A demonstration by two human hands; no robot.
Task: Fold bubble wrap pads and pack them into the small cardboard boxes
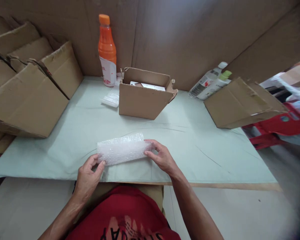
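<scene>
A folded sheet of bubble wrap (123, 150) lies near the front edge of the pale green tabletop (190, 146). My left hand (90, 170) pinches its left end between thumb and fingers. At the opposite end, my right hand (161, 155) grips the wrap the same way. Whether anything is inside the layers, I cannot tell. Behind it stands an open cardboard box (142, 101) with white and brown items partly visible inside. Beside that box lies a smaller piece of bubble wrap (111, 99).
Several open cardboard boxes (27, 96) crowd the left side. An orange drink bottle (107, 50) stands at the back. On the right, a clear bottle (207, 80) and a green-capped bottle (216, 85) lean beside another cardboard box (242, 103). A red chair (285, 123) is beyond the table.
</scene>
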